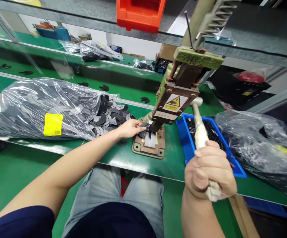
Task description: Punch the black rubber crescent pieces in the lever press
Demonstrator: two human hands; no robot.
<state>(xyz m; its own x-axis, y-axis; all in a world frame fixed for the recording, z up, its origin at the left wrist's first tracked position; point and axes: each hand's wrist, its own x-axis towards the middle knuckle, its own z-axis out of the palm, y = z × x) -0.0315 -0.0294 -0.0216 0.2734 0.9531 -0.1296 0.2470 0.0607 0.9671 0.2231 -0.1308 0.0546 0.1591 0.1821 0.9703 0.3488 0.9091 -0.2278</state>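
Observation:
My left hand [131, 128] pinches a dark curved flat piece [143, 130] at the base of the hand press [174, 96]. The piece lies under the press's ram, by a pale metal plate [150, 140]. Wrapped around the press's lever handle [199, 127], my right hand [210, 168] is closed on its taped grip. Left of the press, loose curved pieces [112, 115] in black and grey spill from the mouth of a clear plastic bag [36, 102]. Just what touches the ram's tip is hard to make out.
A blue bin [183, 138] holding dark parts stands right of the press, with another filled plastic bag [262, 142] beyond it. An orange bin [141, 15] sits on the metal shelf [84, 18] overhead. Several curved pieces lie on the green surface behind.

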